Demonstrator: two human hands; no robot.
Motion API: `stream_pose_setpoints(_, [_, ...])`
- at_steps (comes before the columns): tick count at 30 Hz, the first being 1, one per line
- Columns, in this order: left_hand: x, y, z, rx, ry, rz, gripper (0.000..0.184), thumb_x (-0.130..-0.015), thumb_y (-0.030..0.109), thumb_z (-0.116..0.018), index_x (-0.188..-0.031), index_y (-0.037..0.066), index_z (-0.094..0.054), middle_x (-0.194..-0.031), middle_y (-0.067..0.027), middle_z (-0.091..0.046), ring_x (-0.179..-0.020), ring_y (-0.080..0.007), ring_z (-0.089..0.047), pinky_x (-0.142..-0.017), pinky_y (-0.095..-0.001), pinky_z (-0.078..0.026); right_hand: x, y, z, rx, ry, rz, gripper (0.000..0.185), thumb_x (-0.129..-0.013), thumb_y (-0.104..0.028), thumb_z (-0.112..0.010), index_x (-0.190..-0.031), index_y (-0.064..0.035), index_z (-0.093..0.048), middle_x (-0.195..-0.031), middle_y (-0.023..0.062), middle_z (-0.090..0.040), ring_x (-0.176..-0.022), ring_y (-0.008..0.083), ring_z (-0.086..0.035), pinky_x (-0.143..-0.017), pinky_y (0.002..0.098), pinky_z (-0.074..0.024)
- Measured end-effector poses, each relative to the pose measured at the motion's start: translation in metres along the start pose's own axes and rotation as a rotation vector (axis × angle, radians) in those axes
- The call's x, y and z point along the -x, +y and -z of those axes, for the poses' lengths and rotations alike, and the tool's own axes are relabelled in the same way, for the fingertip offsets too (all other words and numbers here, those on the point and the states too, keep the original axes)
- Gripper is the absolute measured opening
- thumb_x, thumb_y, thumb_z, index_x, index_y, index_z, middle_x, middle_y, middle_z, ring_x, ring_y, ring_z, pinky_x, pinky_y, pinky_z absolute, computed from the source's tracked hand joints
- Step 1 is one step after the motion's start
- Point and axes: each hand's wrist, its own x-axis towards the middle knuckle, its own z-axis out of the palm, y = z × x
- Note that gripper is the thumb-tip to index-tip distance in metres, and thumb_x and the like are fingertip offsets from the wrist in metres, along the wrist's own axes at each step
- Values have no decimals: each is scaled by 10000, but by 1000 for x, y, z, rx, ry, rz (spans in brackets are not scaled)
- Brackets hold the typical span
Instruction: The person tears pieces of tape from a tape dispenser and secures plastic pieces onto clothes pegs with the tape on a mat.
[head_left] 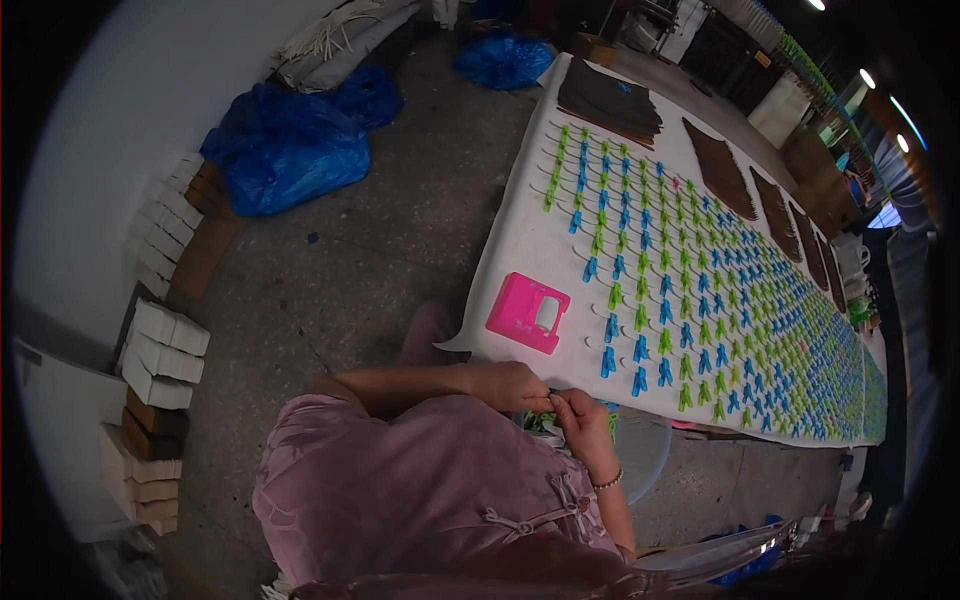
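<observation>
The left hand (pixel 518 387) is curled nearly closed, its fingertips meeting those of the right hand (pixel 584 420), which is bent inward with thumb and fingers pinched together. Something small and dark shows between them, too hidden to identify. Both hands are at the near edge of the white-covered table (pixel 520 210). Just below them, toward four o'clock, is a translucent tub (pixel 652 462), with green pieces (pixel 545 422) partly hidden by the hands. From twelve to three o'clock, green and blue clips (pixel 640 380) lie in rows on the table, pale curved bits beside many. A pink box (pixel 528 312) sits near eleven o'clock.
</observation>
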Motion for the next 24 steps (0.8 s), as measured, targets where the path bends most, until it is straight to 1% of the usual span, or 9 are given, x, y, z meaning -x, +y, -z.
stream_pose_setpoints(4, [18, 11, 23, 67, 147, -12, 316, -952, 332, -521, -876, 39, -613, -649, -114, -601, -593, -227, -608, -567, -343, -463, -13, -16, 2, -244, -14, -135, 155, -911, -146, -622, -865, 1, -613, -602, 39, -560, -549, 94, -515, -511, 255, -417])
stream_pose_setpoints(6, [28, 23, 46, 425, 179, 264, 269, -966, 272, -507, -914, 30, -611, -729, -70, -631, -655, -147, -625, -583, -279, -484, -22, -23, 6, -259, 3, -168, 172, -921, -156, -614, -852, 1, -608, -589, 18, -546, -553, 65, -493, -509, 239, -407])
stream_pose_setpoints(7, [31, 18, 49, 427, 178, 265, 269, -966, 272, -507, -914, 30, -611, -729, -70, -631, -655, -147, -625, -583, -279, -484, -26, -22, 8, -267, 18, -134, 195, -936, -176, -596, -859, 3, -603, -644, 13, -574, -568, 60, -509, -523, 228, -423])
stream_pose_setpoints(9, [36, 9, 53, 760, 327, 91, 144, -955, 149, -527, -962, 24, -598, -806, -12, -608, -726, -64, -590, -647, -219, -499, -33, -23, 8, -275, 32, -104, 218, -951, -196, -577, -867, 4, -599, -698, 7, -601, -583, 54, -526, -536, 217, -439])
stream_pose_setpoints(12, [37, 8, 63, 774, 455, -43, 115, -928, 85, -562, -996, -2, -593, -887, -19, -614, -795, -73, -594, -714, -224, -504, -50, -33, 1, -411, 45, -44, 155, -935, -141, -595, -900, 10, -595, -744, 20, -610, -625, 57, -546, -565, 212, -449])
stream_pose_setpoints(14, [33, 4, 68, 707, 549, -105, 121, -919, 65, -568, -1017, -4, -591, -897, -26, -623, -815, -72, -595, -725, -223, -503, -62, -49, -4, -682, 128, -149, 103, -904, -78, -625, -927, 16, -592, -774, 22, -611, -672, 61, -563, -602, 208, -460])
stream_pose_setpoints(16, [31, 9, 74, 641, 639, -168, 137, -911, 45, -574, -1038, -6, -589, -906, -34, -631, -834, -71, -597, -737, -223, -501, -69, -34, -4, -669, 82, -119, 86, -894, -53, -631, -938, 11, -595, -756, 3, -604, -681, 49, -560, -608, 202, -463])
stream_pose_setpoints(21, [31, 20, 87, 755, 630, 17, 173, -910, 48, -587, -1074, -10, -587, -994, -46, -628, -863, -61, -589, -752, -211, -490, -82, -30, 1, -567, 3, -63, 80, -884, -44, -644, -931, 5, -600, -743, -17, -599, -688, 28, -543, -622, 188, -454])
stream_pose_setpoints(24, [24, 9, 86, 784, 697, -49, 163, -911, 61, -595, -1058, -11, -594, -974, -41, -635, -839, -55, -589, -741, -200, -487, -89, -33, 4, -419, -24, -98, 74, -876, -56, -659, -886, -17, -597, -724, -27, -591, -688, 47, -540, -639, 195, -440])
